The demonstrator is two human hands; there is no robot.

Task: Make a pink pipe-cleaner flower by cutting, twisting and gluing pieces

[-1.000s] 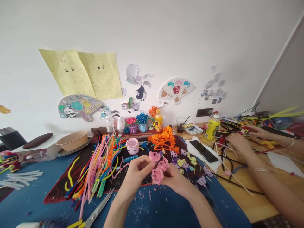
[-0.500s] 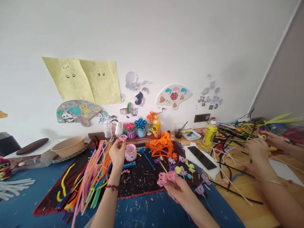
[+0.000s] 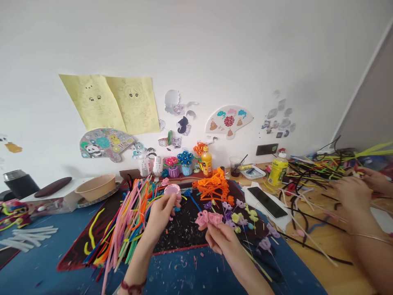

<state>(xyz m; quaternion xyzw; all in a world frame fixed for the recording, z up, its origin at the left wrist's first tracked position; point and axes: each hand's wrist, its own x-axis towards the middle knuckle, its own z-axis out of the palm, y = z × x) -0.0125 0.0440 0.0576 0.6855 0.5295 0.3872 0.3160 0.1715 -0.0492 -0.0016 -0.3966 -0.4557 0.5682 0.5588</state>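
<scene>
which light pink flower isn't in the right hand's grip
The lone light pink flower just beyond the pink pot; it sits by itself, while the other light pink flowers are bunched in the right hand.

Pale wall [image 3: 196,45] (dimmer at right)

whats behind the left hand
The rim and inner side of a pink pot show just above the left hand, with a pink flower farther back. The hand covers most of the pot's outer wall and base, so those can't be seen.
</scene>
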